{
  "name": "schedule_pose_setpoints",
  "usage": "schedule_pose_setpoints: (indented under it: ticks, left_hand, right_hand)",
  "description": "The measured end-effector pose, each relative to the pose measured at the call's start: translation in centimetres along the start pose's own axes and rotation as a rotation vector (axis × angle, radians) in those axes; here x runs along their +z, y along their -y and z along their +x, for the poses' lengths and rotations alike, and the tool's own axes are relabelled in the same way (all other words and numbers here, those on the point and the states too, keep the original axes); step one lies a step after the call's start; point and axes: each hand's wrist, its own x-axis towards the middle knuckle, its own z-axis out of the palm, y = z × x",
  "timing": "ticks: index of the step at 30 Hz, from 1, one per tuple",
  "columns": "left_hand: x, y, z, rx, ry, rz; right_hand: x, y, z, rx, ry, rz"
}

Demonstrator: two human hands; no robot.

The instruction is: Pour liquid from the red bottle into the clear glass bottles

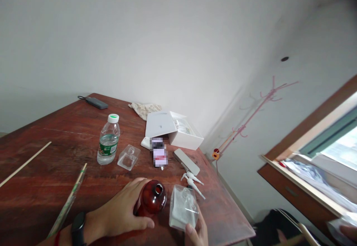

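My left hand (128,208) is wrapped round a glossy red-brown bottle (154,198) with an uncovered mouth, upright near the table's front edge. Just right of it, my right hand (198,231) grips a clear, square-sided plastic bottle (183,208), thumb on its near face and fingers along its right side. The two bottles are close together but apart. Beyond the clear bottle lie white pump heads (193,182) with their tubes pointing right. Another clear square plastic piece (129,157) lies on the table beyond my left hand.
On the wooden table (69,145) stand a water bottle (108,141) and an opened white box (185,140). A phone (159,153), a pale long case (186,161), a cloth (143,109), a grey power bank (96,102) and thin sticks (69,197) lie around. A pink coat rack (248,121) leans right.
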Motion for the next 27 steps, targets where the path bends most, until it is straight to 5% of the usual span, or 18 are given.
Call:
schedule_pose_setpoints:
  ticks: [15, 27]
  left_hand:
    - [-0.6, -1.3, 0.6, -0.119, 0.083, 0.012]
    - [-0.4, -0.3, 0.7, -0.062, 0.093, -0.006]
  right_hand:
    - [0.0, -0.3, -0.1, -0.084, -0.024, -0.008]
    - [0.8, 1.1, 0.3, -0.070, 0.040, -0.001]
